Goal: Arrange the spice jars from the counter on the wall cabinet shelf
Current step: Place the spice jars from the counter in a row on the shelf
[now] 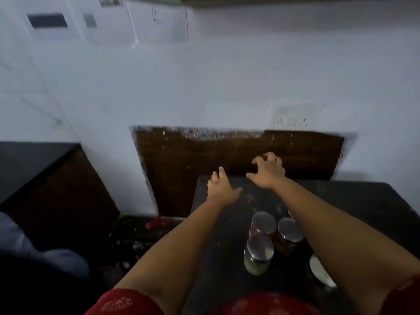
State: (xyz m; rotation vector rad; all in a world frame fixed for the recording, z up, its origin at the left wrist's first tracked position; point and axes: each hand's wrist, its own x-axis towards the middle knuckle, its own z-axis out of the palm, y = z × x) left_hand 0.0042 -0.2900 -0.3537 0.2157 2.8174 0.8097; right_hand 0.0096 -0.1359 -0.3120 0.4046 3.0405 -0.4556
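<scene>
Three glass spice jars with round metal lids stand close together on the black counter [227, 280]. One with reddish contents [262, 223] is at the back, a dark red one [288, 233] is to its right, and a pale greenish one [259, 253] is nearest me. A fourth lid [319, 269] shows partly under my right forearm. My left hand [221, 189] and my right hand [268, 170] reach out beyond the jars, fingers spread, holding nothing. The wall cabinet's underside [295, 1] shows only as a strip at the top edge.
A brown wooden panel [204, 153] backs the counter against the white wall. A wall socket [295, 117] sits above it to the right. Another dark counter [29, 164] lies at the left. A small red object [159, 222] lies low beside the counter.
</scene>
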